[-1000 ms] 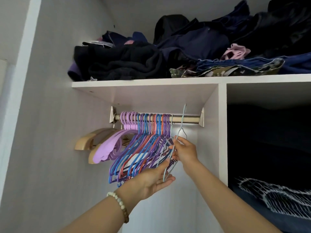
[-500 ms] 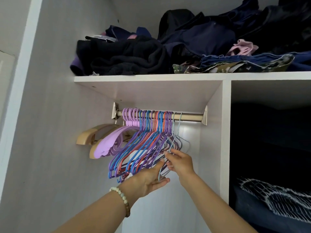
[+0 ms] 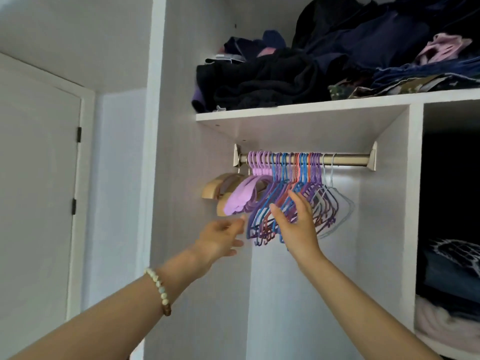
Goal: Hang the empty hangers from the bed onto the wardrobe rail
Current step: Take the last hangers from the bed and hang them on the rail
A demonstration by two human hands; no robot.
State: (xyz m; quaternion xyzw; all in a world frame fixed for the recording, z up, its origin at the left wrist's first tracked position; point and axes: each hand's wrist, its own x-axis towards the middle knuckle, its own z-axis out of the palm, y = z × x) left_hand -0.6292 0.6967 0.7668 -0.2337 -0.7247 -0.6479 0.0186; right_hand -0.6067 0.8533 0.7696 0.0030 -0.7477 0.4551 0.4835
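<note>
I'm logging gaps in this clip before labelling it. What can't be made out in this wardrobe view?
Head view only:
Thin hangers: packed too tightly on the rail to count; right hand covers their middles.
Wooden hangers: mostly behind the lilac hangers.
Left hand: fingertips motion-blurred.
Shelf clothes: cut off by top and right edges.
Right compartment: upper part too dark.
Bed: out of frame.

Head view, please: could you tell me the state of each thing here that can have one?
Pale wire hanger, hung on the rail, no hand on it.
Coloured hangers, hung, bunched toward the rail's left.
Rail, right end bare.
Right hand, open, fingers against the coloured hangers.
Left hand, open, holding nothing.
Door, closed.
Top shelf, piled with clothes.
</note>
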